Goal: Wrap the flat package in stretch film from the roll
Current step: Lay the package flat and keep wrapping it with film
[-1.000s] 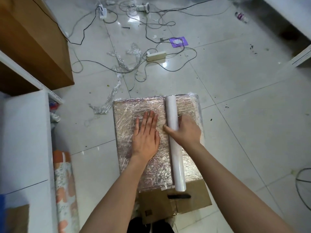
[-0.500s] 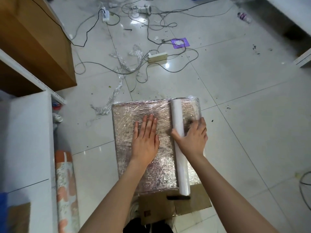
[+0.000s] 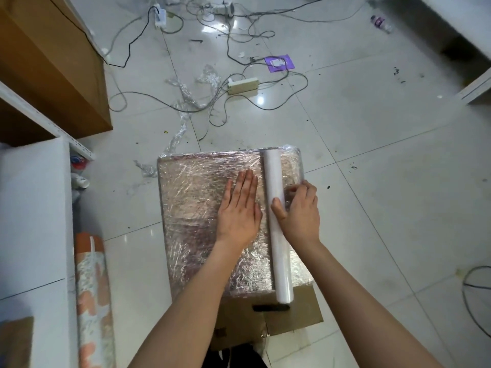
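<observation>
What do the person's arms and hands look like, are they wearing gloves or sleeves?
No gloves: the left hand and right hand are bare. Both forearms are uncovered as far as the frame shows, with no sleeve, watch, ring or bracelet visible.

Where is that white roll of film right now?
In the head view the roll lies lengthwise on the right part of the flat package, between the flat left hand and the right hand gripping it.

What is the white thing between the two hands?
The stretch film roll lies on the package between the left hand and right hand, in the head view.
</observation>
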The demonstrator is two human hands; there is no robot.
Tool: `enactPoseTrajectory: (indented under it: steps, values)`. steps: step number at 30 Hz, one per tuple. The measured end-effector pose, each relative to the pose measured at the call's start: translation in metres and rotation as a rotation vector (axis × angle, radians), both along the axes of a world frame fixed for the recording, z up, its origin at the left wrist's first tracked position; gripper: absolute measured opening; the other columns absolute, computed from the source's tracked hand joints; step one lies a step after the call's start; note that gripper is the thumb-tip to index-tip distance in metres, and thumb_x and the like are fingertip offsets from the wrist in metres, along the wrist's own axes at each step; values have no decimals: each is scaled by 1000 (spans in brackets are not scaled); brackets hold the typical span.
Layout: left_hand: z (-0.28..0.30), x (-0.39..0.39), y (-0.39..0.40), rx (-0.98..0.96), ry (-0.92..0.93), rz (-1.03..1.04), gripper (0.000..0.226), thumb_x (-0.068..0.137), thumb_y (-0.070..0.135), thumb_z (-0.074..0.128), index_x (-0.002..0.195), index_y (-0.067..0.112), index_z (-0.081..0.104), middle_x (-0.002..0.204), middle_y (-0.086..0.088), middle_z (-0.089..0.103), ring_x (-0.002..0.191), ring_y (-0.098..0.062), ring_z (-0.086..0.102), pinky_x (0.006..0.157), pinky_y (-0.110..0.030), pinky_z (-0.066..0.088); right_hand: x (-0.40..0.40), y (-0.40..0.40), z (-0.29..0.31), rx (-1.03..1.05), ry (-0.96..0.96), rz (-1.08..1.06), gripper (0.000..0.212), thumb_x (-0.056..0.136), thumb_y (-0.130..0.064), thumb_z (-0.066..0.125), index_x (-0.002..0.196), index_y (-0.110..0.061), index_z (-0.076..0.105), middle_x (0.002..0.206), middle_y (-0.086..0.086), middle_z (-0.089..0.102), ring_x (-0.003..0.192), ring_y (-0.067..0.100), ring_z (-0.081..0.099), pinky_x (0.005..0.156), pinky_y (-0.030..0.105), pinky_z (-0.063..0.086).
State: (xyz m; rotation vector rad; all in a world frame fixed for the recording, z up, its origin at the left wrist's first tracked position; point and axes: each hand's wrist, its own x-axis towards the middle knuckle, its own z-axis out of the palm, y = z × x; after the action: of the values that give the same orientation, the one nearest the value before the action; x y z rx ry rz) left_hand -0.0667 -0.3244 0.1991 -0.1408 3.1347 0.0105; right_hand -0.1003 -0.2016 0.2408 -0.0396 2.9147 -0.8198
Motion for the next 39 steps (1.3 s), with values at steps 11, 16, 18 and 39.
enactPoseTrajectory:
  steps: [11,16,18,39]
  values:
    - [21,-5,-23,-65,131,-205,61,95,41,23,140,1,33,143,-15,41,135,-27,30,112,-46,22,11,1,-3,132,-9,67,83,82,-59,57,135,0,35,148,17,26,131,35,31,98,48,36]
    - [5,-10,-19,-85,24,-145,67,97,49,4,150,8,-3,161,-8,1,148,-22,0,118,-51,-1,10,13,-8,69,27,63,72,79,-50,66,126,0,44,141,18,35,122,36,40,94,48,43]
    - [6,-15,-21,-79,41,-150,68,97,50,6,150,9,-4,161,-8,3,147,-21,-1,118,-50,2,5,15,-7,57,18,67,66,81,-47,65,123,-1,46,140,16,34,122,34,40,93,47,44]
    - [40,-4,-89,415,103,72,73,96,47,32,151,18,-6,154,6,-19,143,-13,-18,118,-43,-10,-9,6,7,126,-12,104,74,79,-53,66,123,2,40,125,17,39,111,32,47,81,41,45]
